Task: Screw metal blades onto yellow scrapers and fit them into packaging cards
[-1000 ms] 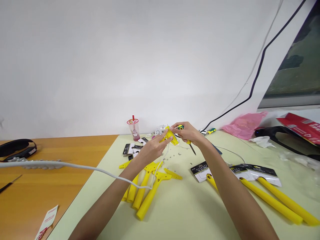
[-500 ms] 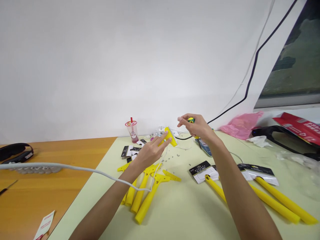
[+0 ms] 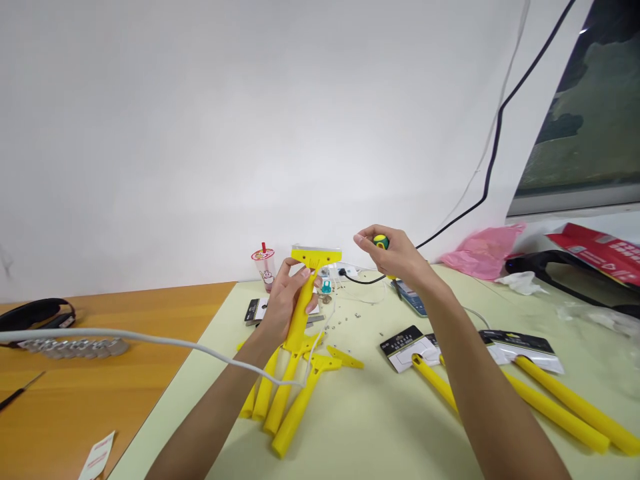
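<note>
My left hand (image 3: 290, 297) is wrapped round the handle of a yellow scraper (image 3: 303, 307), held upright with its wide blade head at the top. Two dark holes show in that head. My right hand (image 3: 395, 257) is closed on a screwdriver (image 3: 381, 242) with a green and yellow handle, to the right of the scraper and apart from it; the tip is hidden. Below my left hand, several yellow scraper handles (image 3: 295, 413) lie side by side on the table, with a loose yellow head piece (image 3: 345, 357) beside them. Small metal bits (image 3: 347, 320) are scattered behind.
A drink cup (image 3: 265, 267) stands by the wall. Packaged yellow handles (image 3: 555, 407) lie at the right, near a phone (image 3: 411, 299) and a pink bag (image 3: 484, 252). A white cable (image 3: 200, 345) crosses in front of my left forearm. Headphones (image 3: 37, 310) rest on the wooden table.
My left hand has turned the scraper, which now stands upright with its head facing me instead of tilted away. My right hand stays nearly in place with the screwdriver.
</note>
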`<state>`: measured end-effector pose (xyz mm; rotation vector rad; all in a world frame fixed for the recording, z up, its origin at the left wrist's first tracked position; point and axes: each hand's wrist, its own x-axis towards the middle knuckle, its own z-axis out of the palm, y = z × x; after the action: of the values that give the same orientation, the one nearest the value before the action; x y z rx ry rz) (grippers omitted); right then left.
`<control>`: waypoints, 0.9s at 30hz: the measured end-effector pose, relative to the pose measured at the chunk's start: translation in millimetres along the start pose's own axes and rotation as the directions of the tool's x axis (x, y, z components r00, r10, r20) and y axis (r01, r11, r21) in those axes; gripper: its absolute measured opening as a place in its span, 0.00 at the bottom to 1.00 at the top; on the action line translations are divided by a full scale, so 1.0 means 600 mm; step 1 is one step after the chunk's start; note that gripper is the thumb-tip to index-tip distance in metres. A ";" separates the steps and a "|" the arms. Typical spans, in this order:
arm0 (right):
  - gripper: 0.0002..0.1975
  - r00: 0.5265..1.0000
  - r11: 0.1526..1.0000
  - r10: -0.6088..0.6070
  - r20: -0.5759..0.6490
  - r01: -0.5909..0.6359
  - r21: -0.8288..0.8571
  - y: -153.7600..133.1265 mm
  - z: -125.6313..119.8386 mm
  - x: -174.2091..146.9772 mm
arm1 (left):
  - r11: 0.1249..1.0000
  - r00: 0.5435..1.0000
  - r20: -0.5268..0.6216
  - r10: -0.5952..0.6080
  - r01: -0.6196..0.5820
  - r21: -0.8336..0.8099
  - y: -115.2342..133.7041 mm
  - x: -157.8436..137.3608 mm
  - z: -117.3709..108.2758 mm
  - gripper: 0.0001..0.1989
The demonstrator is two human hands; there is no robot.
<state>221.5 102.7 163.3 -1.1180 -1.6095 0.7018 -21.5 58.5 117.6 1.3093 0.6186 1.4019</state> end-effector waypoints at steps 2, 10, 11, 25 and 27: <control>0.25 1.000 1.000 -0.012 0.018 0.012 -0.017 0.001 0.000 0.000 | 0.997 1.000 -0.019 0.000 -0.002 -0.074 0.007 0.001 -0.001 0.27; 0.20 0.995 0.999 -0.045 0.088 0.047 -0.026 0.004 -0.004 -0.006 | 0.980 0.999 0.001 0.043 -0.042 -0.192 0.006 0.002 -0.010 0.23; 0.20 0.991 0.998 -0.045 0.124 0.050 -0.042 0.005 -0.005 -0.007 | 0.976 0.999 -0.002 0.043 -0.043 -0.213 0.003 0.002 -0.012 0.22; 0.15 0.742 0.826 0.197 0.641 0.227 -0.517 0.037 0.041 0.009 | 0.833 0.879 -0.300 -0.372 0.174 -0.525 -0.092 -0.105 -0.157 0.19; 0.15 0.729 0.818 0.230 0.644 0.214 -0.534 0.048 0.044 0.013 | 0.801 0.866 -0.303 -0.397 0.166 -0.575 -0.099 -0.112 -0.166 0.17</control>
<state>205.7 123.5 133.4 -1.3820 -2.6017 0.6883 -104.5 42.7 13.6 0.4464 0.6126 1.4579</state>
